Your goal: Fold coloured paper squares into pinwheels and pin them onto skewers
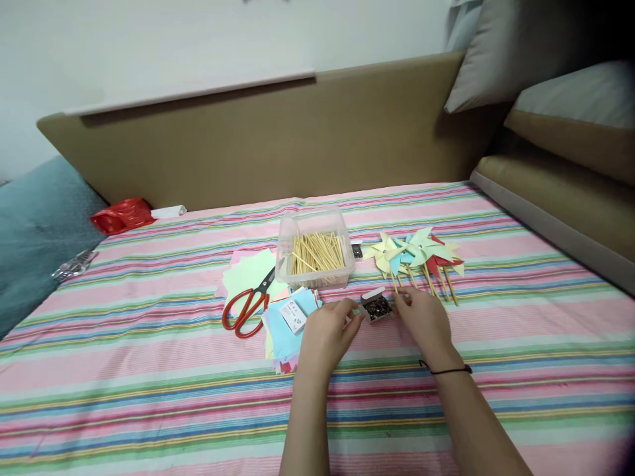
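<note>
A small open box of dark metal pins rests on the striped cloth between my two hands. My left hand is at its left side, fingers curved and apart, holding nothing I can see. On the other side, my right hand has its fingertips close to the box's right edge; whether they touch it I cannot tell. Just beyond that hand lie several paper pinwheels on sticks, yellow, blue, green and red. One stick runs down behind my right fingers. A small white printed box sits on blue paper squares left of my left hand.
Behind my hands stands a clear plastic container of wooden sticks. Red-handled scissors lie on pale green paper. A red plastic bag and clear packaging are at the far left. A sofa back borders the cloth.
</note>
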Demonstrator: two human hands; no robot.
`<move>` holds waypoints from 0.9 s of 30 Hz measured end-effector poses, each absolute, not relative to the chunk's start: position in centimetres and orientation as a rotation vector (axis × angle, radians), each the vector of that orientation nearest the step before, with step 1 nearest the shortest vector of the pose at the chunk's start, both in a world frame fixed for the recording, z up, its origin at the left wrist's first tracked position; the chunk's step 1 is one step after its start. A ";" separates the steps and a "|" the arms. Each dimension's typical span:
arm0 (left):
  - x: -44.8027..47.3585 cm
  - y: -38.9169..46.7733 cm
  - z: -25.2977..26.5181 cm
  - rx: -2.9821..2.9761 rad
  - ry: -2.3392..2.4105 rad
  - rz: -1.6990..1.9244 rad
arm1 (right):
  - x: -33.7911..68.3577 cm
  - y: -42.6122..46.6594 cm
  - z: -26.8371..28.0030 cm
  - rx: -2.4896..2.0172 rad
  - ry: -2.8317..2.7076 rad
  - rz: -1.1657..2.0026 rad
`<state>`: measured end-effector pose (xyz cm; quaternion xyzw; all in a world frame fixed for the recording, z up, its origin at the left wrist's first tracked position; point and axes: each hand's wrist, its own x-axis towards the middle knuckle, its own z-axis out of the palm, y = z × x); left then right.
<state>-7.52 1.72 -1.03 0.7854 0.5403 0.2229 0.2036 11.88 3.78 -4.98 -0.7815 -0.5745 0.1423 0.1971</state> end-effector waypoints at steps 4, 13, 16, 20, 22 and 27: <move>-8.0 1.9 -1.1 2.176 1.511 0.637 | 12.2 3.7 -5.0 -2.174 -1.634 0.397; -8.7 1.7 -0.3 2.152 1.526 0.663 | 13.0 3.2 -4.2 -2.216 -1.575 0.373; -8.9 1.7 -0.5 2.164 1.531 0.705 | 13.1 3.0 -4.0 -2.192 -1.553 0.360; -9.1 1.9 -0.7 2.172 1.540 0.732 | 12.8 2.9 -3.8 -2.161 -1.571 0.357; -9.2 1.9 -0.8 2.174 1.543 0.737 | 12.6 3.0 -3.8 -2.158 -1.573 0.350; -9.3 2.0 -0.8 2.178 1.541 0.744 | 12.4 3.0 -3.7 -2.150 -1.582 0.363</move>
